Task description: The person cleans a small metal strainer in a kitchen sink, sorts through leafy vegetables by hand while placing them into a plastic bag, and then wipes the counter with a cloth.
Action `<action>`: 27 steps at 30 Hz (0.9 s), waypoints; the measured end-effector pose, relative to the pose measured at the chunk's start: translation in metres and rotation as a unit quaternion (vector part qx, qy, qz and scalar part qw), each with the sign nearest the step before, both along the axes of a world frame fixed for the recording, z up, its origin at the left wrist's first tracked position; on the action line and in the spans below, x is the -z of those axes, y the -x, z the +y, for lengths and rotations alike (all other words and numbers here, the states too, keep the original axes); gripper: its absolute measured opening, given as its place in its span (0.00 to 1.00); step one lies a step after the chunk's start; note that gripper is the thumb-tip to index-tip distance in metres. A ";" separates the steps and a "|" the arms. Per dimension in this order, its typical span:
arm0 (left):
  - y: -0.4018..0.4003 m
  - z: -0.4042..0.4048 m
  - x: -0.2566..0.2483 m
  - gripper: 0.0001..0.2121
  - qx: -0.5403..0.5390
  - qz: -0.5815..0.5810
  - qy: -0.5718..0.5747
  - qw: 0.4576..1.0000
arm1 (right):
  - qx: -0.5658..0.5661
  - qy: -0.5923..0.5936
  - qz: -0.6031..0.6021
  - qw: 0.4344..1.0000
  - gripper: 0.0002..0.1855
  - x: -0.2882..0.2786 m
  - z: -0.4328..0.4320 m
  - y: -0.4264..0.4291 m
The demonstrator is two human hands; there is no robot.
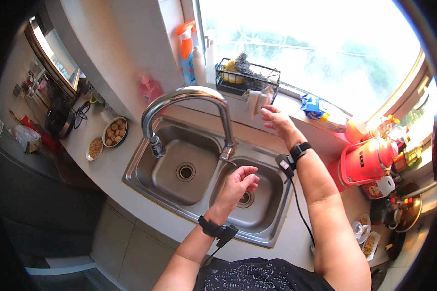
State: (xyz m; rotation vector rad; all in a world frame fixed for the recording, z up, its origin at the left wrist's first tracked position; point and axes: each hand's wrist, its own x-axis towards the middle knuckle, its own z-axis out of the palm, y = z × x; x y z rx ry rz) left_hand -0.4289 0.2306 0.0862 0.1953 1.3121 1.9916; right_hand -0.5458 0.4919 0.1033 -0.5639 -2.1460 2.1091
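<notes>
My right hand (276, 118) reaches over the back ledge of the sink, its fingertips at a pale cloth (258, 99) that hangs over the front of a black wire basket (247, 74). Whether the fingers grip the cloth or only touch it, I cannot tell. Over the right bowl of the steel double sink (204, 202) is my left hand (242, 180), fingers curled loosely with nothing seen in them. A chrome faucet (189, 91) arches over the left bowl. In the basket lie grey steel-wool scourers (243, 63) and something yellow. Both wrists wear black straps with devices.
A spray bottle (186, 51) and a white bottle (199, 67) stand left of the basket. On the sill lies a blue packet (313, 106). A red thermos jug (366, 162) is at the right. Left on the counter are a bowl of round brown items (115, 132) and a smaller dish (95, 148).
</notes>
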 end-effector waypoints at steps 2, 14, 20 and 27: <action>0.020 -0.016 0.015 0.11 -0.009 -0.003 -0.003 1.000 | -0.011 -0.042 0.008 0.999 0.22 -0.013 -0.019 0.014; 0.065 -0.006 0.053 0.09 0.010 -0.048 -0.008 0.999 | -0.007 0.091 0.268 0.959 0.25 -0.114 -0.001 -0.067; 0.066 0.018 0.085 0.09 0.036 -0.077 -0.018 0.996 | -0.162 -0.088 0.002 0.983 0.12 -0.057 0.034 -0.025; 0.131 0.056 0.073 0.10 -0.076 -0.034 -0.032 0.996 | -0.420 -0.395 0.031 0.816 0.24 0.036 0.004 0.130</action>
